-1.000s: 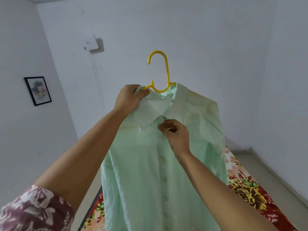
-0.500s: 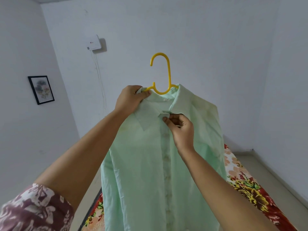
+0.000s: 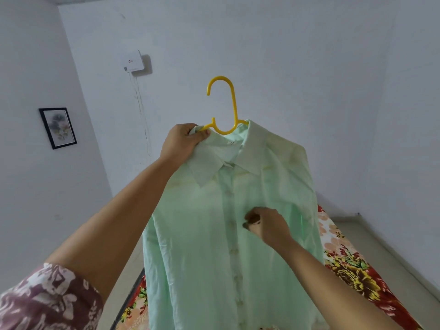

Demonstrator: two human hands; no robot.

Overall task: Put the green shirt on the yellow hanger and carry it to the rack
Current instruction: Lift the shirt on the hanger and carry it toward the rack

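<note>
The pale green shirt (image 3: 202,246) hangs on the yellow hanger (image 3: 232,108), held up in front of me with its buttoned front facing me. Only the hanger's hook and neck show above the collar; its arms are hidden inside the shirt. My left hand (image 3: 183,141) grips the left shoulder of the shirt together with the hanger's arm. My right hand (image 3: 266,225) is lower, at mid-chest on the button placket, with fingers pinched on the fabric. No rack is in view.
A bed with a floral cover (image 3: 352,270) lies below and behind the shirt. White walls close in on the left, ahead and the right. A framed picture (image 3: 57,127) hangs on the left wall and a white box (image 3: 133,61) with a cable ahead.
My right hand has moved down from the collar button to mid-chest on the placket. My left hand keeps its grip and the shirt stays raised.
</note>
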